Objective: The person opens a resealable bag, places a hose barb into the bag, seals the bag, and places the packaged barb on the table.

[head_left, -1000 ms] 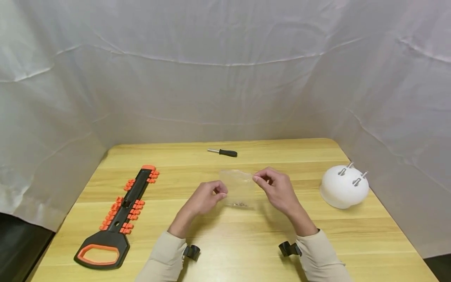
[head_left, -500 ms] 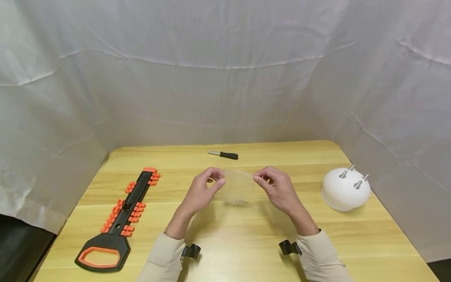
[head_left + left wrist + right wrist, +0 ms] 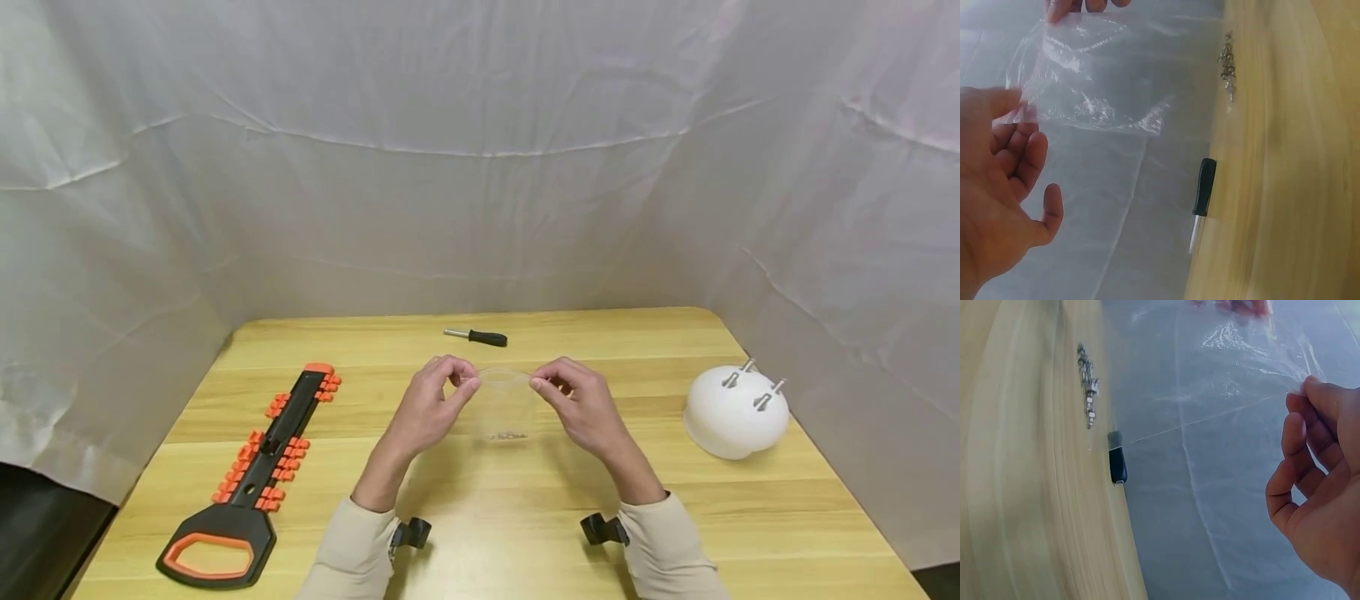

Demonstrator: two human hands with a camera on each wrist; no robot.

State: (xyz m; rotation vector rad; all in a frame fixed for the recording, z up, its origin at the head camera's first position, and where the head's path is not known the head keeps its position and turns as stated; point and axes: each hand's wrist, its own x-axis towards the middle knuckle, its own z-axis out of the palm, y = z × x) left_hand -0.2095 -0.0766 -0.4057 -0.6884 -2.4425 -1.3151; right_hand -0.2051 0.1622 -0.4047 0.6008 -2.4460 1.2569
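Between both hands hangs a clear plastic bag (image 3: 506, 408), held up by its top corners above the wooden table. Small metal fasteners (image 3: 507, 436), which look like screws or bolts, lie in a row along its bottom; they show larger in the left wrist view as a metal cluster (image 3: 1227, 65) and in the right wrist view as silvery pieces (image 3: 1087, 387). My left hand (image 3: 433, 407) pinches the left corner between thumb and index finger. At the opposite corner, my right hand (image 3: 581, 406) pinches the plastic likewise, its other fingers curled loosely (image 3: 1322, 456).
A black-handled screwdriver (image 3: 480, 337) lies near the table's back edge. On the left is a black rack with a handle (image 3: 240, 500) and orange clips. A white dome-shaped piece (image 3: 735, 417) with metal prongs stands at the right. Pale fabric (image 3: 480, 225) surrounds the wooden table (image 3: 495, 542).
My left hand has moved up from the bag's side to its top left corner. My right hand has shifted slightly left, and the bag's mouth has bowed.
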